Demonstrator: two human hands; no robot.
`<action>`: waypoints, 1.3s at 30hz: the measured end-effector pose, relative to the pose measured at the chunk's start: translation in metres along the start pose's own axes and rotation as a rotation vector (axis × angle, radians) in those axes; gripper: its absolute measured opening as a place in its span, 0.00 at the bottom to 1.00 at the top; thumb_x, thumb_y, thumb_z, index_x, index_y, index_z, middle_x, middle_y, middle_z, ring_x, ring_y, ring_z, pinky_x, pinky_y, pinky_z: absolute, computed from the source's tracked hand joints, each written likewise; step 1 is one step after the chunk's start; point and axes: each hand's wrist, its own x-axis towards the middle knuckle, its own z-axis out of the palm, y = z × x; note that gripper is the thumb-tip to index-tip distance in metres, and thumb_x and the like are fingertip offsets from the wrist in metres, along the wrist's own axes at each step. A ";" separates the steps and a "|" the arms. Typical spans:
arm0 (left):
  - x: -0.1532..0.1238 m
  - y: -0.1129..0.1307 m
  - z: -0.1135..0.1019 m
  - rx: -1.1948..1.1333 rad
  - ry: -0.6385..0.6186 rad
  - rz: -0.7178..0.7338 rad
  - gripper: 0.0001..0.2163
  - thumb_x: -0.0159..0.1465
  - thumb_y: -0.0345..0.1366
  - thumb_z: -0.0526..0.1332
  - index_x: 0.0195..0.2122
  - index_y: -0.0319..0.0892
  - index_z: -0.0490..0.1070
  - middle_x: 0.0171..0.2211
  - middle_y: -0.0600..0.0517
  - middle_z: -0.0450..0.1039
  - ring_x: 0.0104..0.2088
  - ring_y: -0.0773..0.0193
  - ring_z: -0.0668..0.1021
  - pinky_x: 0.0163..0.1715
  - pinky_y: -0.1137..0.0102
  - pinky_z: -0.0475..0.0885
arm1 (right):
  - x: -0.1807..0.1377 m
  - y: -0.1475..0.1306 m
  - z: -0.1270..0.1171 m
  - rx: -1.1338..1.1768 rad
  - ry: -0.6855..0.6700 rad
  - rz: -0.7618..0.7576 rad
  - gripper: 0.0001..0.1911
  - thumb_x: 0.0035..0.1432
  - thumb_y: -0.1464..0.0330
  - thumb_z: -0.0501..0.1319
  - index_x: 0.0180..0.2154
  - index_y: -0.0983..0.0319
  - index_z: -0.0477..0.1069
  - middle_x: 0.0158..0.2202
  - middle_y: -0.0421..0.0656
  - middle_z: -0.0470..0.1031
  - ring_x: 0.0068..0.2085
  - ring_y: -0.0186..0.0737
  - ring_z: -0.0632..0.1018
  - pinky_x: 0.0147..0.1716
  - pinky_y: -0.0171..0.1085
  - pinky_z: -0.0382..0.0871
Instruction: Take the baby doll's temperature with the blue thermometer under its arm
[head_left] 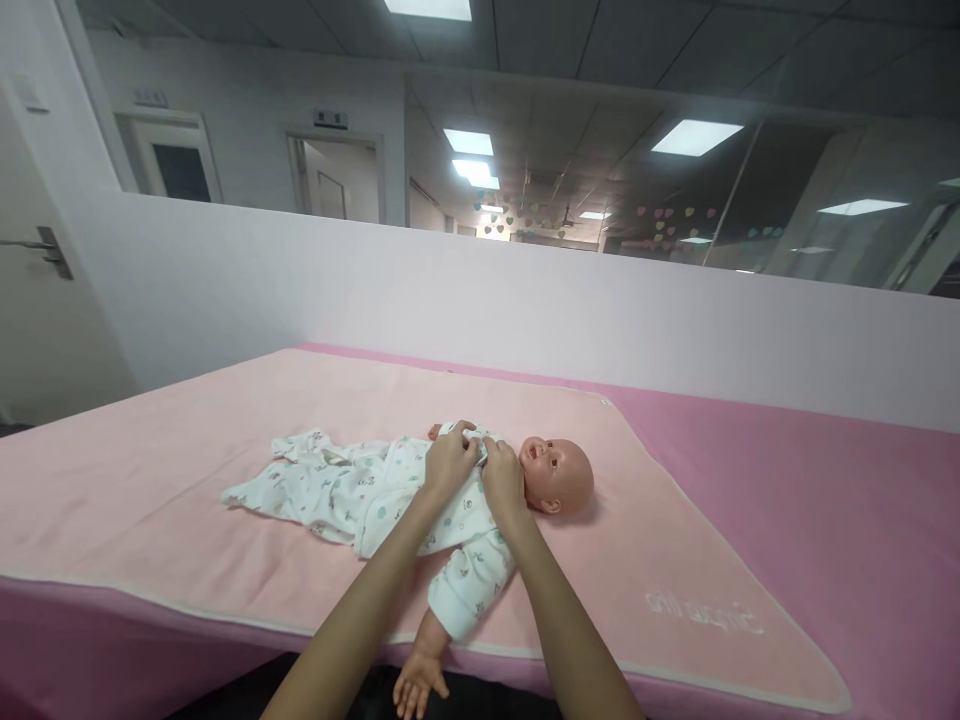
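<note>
A bald baby doll (571, 478) lies on its back with its head to the right. It wears a white patterned baby top (469, 515) and matching trousers (319, 500), whose legs stretch out to the left. My left hand (450, 462) and my right hand (502, 478) meet at the chest, just below the doll's chin. Both pinch the cloth of the top near its neckline; the exact spot between the fingertips is partly hidden. One doll arm (424, 665) hangs toward me over the table's front edge. Its other hand (434, 432) shows beyond my left hand.
Under the doll is a light pink mat (630, 580) with a pale edge, spread over a darker pink table cover (847, 500). Behind it stands a low white wall (450, 290) with glass above. A door with a metal handle (54, 252) is at the far left.
</note>
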 end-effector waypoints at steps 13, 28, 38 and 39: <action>0.058 -0.042 0.017 0.465 -0.213 0.143 0.15 0.52 0.24 0.52 0.41 0.43 0.66 0.40 0.48 0.70 0.44 0.60 0.71 0.51 0.60 0.57 | -0.004 -0.003 -0.003 -0.115 -0.018 0.028 0.15 0.48 0.83 0.50 0.37 0.62 0.64 0.31 0.44 0.72 0.33 0.39 0.72 0.29 0.33 0.57; 0.023 -0.035 0.003 0.492 -0.094 0.285 0.23 0.55 0.24 0.51 0.48 0.57 0.66 0.43 0.52 0.69 0.41 0.57 0.69 0.38 0.65 0.60 | -0.034 -0.003 -0.039 -0.294 0.028 -0.101 0.13 0.51 0.82 0.50 0.29 0.66 0.71 0.44 0.54 0.69 0.44 0.48 0.67 0.46 0.45 0.56; 0.023 -0.028 -0.002 0.403 -0.159 0.190 0.22 0.54 0.25 0.51 0.47 0.55 0.68 0.44 0.51 0.70 0.45 0.56 0.68 0.45 0.63 0.59 | -0.002 0.081 -0.072 0.368 0.092 0.180 0.13 0.55 0.68 0.50 0.34 0.58 0.73 0.36 0.41 0.75 0.38 0.38 0.72 0.40 0.35 0.61; 0.023 -0.028 -0.002 0.403 -0.156 0.193 0.22 0.54 0.25 0.51 0.47 0.55 0.68 0.44 0.52 0.70 0.45 0.56 0.68 0.45 0.63 0.59 | 0.001 0.090 -0.070 0.434 0.083 0.241 0.12 0.54 0.66 0.51 0.33 0.58 0.73 0.36 0.41 0.76 0.38 0.38 0.73 0.38 0.35 0.62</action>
